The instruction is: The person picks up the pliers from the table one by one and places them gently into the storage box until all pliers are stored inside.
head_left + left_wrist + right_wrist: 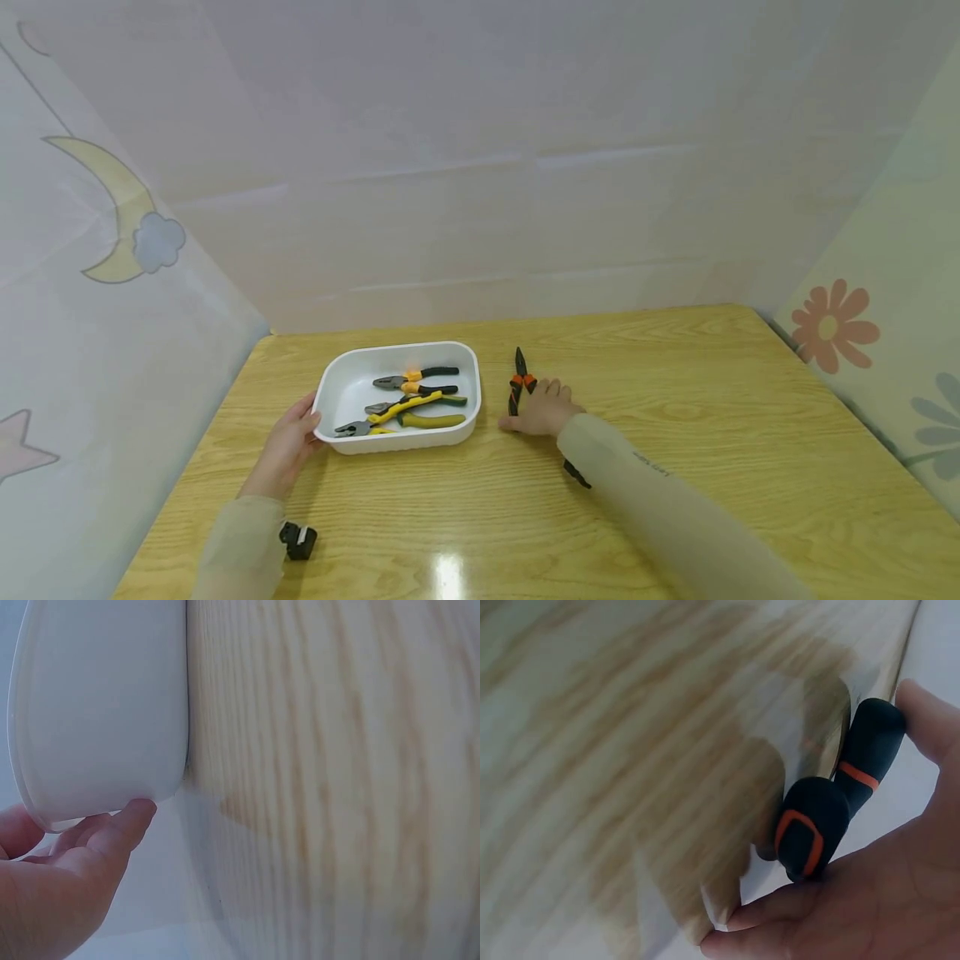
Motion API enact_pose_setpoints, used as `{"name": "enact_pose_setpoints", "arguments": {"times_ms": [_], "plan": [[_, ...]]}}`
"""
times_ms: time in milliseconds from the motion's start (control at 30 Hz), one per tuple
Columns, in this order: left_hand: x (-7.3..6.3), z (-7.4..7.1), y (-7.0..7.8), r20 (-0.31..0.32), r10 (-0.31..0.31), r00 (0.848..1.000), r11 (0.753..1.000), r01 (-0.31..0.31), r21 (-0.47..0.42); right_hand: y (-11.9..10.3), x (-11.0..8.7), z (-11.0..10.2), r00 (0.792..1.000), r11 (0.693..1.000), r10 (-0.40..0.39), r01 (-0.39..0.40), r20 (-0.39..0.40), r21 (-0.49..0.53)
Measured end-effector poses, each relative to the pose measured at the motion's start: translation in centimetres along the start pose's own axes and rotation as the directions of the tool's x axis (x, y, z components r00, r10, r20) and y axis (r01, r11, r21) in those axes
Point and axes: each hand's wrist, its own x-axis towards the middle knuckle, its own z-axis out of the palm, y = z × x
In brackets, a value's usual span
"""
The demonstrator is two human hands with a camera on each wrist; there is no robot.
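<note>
A white plastic tray [405, 445] stands on the table at centre left, with several pliers in it. My left hand [288, 442] holds its left end; in the left wrist view the thumb is at the rim and the fingers lie against the outer wall. Right of the tray lies a pair of long-nose pliers [521, 363] with black and red handles, nose pointing away from me. My right hand [549, 410] is around those handles. In the right wrist view the thumb touches one handle [872, 739], and the fingers lie along the other.
Inside the tray are pliers with orange and black handles [438, 372], a yellow and black pair [408, 404] and a green-handled pair [432, 421]. The wooden table [675, 375] meets a pale wall covering [525, 208] at the back and both sides.
</note>
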Motion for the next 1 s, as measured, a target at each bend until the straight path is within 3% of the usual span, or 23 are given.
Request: {"name": "enact_pose_setpoints", "arguments": {"times_ms": [333,667,800,900,1000], "plan": [[0.1,-0.4,0.2,0.002,0.009,1.0,1.0,-0.009,0.016,-0.1,0.5,0.6,0.999,0.998,-0.051,0.051,-0.016,-0.02],[-0.1,0.0,0.5,-0.02,-0.017,1.0,1.0,0.017,0.013,0.5,0.4,0.9,0.986,0.996,-0.054,0.065,-0.157,0.064],[-0.1,0.1,0.5,-0.02,-0.017,1.0,1.0,0.017,0.014,1.0,0.1,0.9,0.976,0.991,-0.086,0.106,-0.202,0.087],[-0.1,0.1,0.4,-0.029,-0.019,0.999,1.0,0.02,0.024,1.6,-0.2,0.8,0.966,0.978,-0.124,0.157,-0.227,0.136],[-0.1,0.1,0.2,-0.033,-0.017,0.999,0.999,0.018,0.032,2.2,-0.4,0.6,0.967,0.951,-0.128,0.183,-0.221,0.248]]}}
